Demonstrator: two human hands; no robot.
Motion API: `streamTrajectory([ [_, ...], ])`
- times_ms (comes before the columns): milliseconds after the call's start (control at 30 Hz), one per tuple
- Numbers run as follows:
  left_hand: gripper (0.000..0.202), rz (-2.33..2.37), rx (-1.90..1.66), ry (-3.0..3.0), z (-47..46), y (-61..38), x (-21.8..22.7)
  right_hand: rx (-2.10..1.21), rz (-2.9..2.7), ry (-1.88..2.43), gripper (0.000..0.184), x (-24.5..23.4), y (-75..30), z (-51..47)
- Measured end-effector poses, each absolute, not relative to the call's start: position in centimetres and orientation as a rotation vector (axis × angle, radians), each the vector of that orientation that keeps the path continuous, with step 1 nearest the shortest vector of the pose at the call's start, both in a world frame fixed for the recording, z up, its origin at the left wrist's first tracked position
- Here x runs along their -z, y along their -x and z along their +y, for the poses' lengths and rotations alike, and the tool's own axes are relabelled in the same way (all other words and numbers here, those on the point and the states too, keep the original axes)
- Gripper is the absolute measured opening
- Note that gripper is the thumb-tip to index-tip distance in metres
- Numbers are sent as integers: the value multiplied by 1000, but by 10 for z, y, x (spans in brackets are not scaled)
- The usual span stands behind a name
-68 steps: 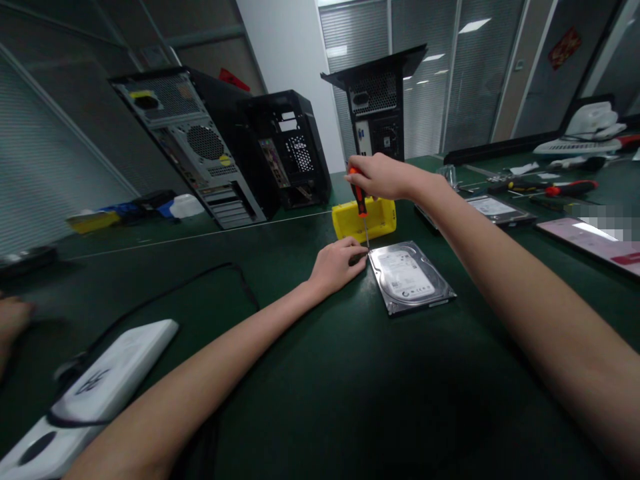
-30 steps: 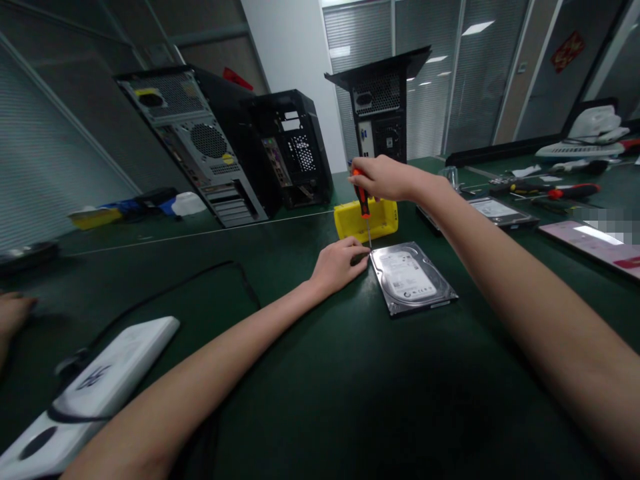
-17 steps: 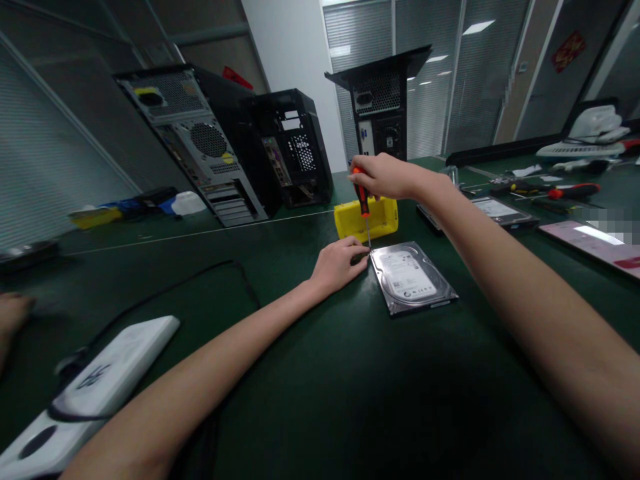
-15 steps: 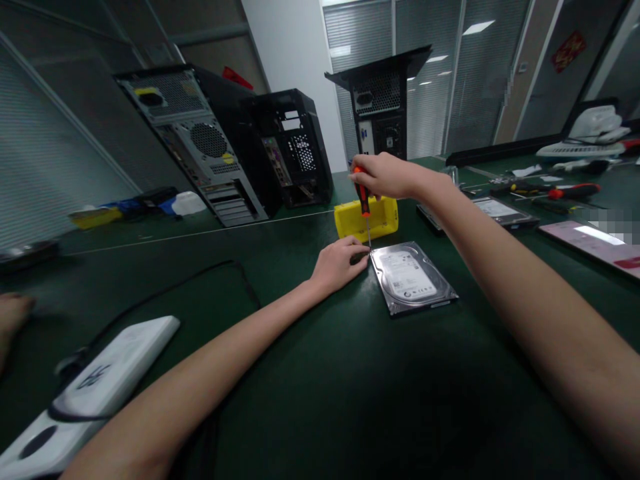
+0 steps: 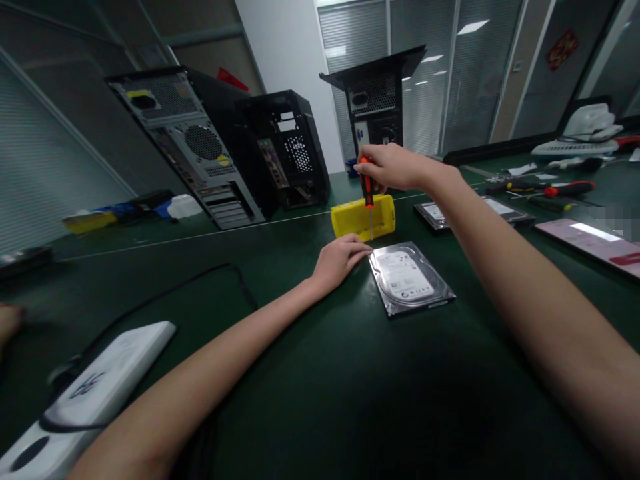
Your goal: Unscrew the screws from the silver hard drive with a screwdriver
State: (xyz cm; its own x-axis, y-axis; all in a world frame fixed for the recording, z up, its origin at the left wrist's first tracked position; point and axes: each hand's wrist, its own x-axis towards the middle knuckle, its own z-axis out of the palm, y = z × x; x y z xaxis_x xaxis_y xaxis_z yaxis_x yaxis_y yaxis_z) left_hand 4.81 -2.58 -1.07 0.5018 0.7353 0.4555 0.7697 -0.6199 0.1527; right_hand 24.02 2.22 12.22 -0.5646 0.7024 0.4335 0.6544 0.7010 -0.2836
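- Surface: dark green, smooth tabletop (image 5: pixel 320 393), a thin pale line running across its far part.
- Room: white pillar (image 5: pixel 280 40) at far centre; glass partitions with pale slatted blinds (image 5: pixel 355 37) behind; red diamond-shaped decoration (image 5: pixel 561 51) at far right.
- Container: yellow plastic open box (image 5: pixel 343 220), far centre, open side facing near; small specks along its lower inner side, too small to identify.
- Cases, far side: black tower with silver metal back (image 5: pixel 203 143); beside it, open black case (image 5: pixel 305 153) with a circuit board (image 5: pixel 273 163) inside; right of these, black case topped by a wide black panel (image 5: pixel 375 93).
- Silver rectangular hard drive (image 5: pixel 407 273), white label up, lies flat at centre, just near of the yellow box.
- Left hand (image 5: pixel 337 260): fingers narrow, tips at the drive's far left corner; cannot tell whether they pinch anything.
- Right hand (image 5: pixel 393 167): wrapped around a red-and-black-handled screwdriver (image 5: pixel 369 193), shaft pointing down near that corner; tip contact cannot be told.
- Near left: long white plastic block (image 5: pixel 95 387), black cable (image 5: pixel 165 290) beyond.
- Right: flat pink rectangular device (image 5: pixel 565 233).
- Far left edge: another person's hand (image 5: pixel 9 321), partly cut off.
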Motion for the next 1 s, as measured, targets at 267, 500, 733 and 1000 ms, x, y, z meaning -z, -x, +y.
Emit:
streamTrajectory([
  [267, 23, -1398, 793, 2639, -27, -49, 12, -124, -2384, 1023, 34, -124, -241, 19],
  [500, 22, -1388, 791, 2724, -24, -45, 8, -146, -2377, 1017, 32, -124, -241, 21],
  [733, 24, -1296, 681, 2604, -26, -46, 11, -169, -2370, 1025, 32, -124, -240, 19],
  [1000, 19, -1181, 563, 2570, -30, -48, 3, -146, -2382, 1030, 33, -124, -240, 19],
])
